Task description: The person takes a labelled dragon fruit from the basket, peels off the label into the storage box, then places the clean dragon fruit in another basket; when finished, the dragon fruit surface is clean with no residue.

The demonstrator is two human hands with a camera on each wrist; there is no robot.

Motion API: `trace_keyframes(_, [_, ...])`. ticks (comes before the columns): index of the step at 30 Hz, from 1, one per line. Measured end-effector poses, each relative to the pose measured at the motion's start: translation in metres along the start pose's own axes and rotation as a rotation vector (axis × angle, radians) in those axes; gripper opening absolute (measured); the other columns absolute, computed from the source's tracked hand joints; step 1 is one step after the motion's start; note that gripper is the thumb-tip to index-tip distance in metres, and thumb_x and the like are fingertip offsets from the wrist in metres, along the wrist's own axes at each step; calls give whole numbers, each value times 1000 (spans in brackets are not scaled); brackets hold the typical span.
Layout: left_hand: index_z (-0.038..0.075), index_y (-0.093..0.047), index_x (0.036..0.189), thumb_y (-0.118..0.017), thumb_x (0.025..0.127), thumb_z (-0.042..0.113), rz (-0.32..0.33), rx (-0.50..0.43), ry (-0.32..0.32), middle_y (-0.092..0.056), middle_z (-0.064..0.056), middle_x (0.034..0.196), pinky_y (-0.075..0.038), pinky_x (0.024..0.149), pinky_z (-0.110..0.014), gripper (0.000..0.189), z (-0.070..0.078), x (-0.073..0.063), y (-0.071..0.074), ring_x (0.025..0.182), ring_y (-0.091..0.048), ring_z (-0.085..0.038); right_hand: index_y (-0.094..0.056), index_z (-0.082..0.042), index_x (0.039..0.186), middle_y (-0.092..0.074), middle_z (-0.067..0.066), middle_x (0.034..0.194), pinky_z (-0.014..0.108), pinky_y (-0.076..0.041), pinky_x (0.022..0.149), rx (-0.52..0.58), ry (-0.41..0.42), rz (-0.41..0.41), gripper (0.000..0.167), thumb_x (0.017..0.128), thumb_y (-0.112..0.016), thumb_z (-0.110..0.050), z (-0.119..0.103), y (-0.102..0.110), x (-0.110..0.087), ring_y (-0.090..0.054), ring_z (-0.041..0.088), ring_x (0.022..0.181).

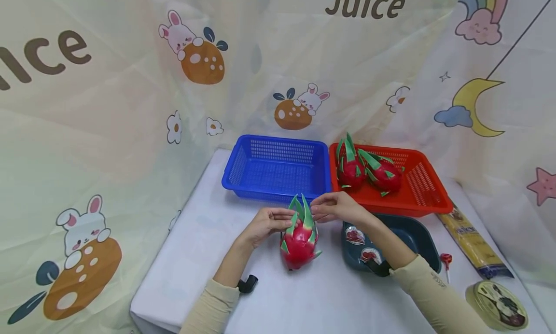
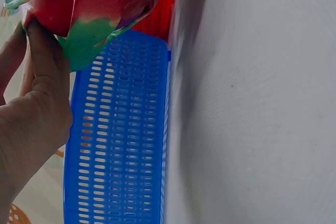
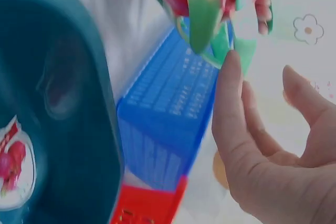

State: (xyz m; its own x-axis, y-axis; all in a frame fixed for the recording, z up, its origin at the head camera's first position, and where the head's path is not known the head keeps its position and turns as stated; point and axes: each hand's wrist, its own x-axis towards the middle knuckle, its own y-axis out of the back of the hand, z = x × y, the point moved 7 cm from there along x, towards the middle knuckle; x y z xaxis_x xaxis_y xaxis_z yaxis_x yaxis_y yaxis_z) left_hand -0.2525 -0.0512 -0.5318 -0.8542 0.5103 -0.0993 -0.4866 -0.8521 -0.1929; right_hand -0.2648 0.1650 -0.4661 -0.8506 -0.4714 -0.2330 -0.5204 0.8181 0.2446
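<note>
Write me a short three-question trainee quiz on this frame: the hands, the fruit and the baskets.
1. True or false: the blue basket has fruit in it.
2. How many dragon fruits lie in the red basket?
3. What do both hands touch? A) the dark tray B) the dragon fruit on the table C) the lollipop

Key
1. False: it holds nothing.
2. Two.
3. B: the left hand and right hand meet at its green tips; the left fingers press on its skin.
</note>
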Motion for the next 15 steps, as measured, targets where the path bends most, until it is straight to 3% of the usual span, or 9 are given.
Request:
trace_keyframes(10, [-7,-67,131,-76,93,5,4,-11,16,-78,-11,115,-53,105,-50,41,-1,0,2,106,-75,-18,-66,4,133,-74,17,121,53,-55,101,104,-41,65,44,98,-75,-22,15,-7,12,-74,34,110])
trace_keyframes(15, [-7,-68,131,-75,93,5,-3,-11,10,-78,-12,115,-54,104,-50,40,-1,0,2,106,-75,-19,-62,8,134,-74,16,119,60,-46,108,174,-49,8,39,101,-69,-12,23,-12,16,-74,30,110])
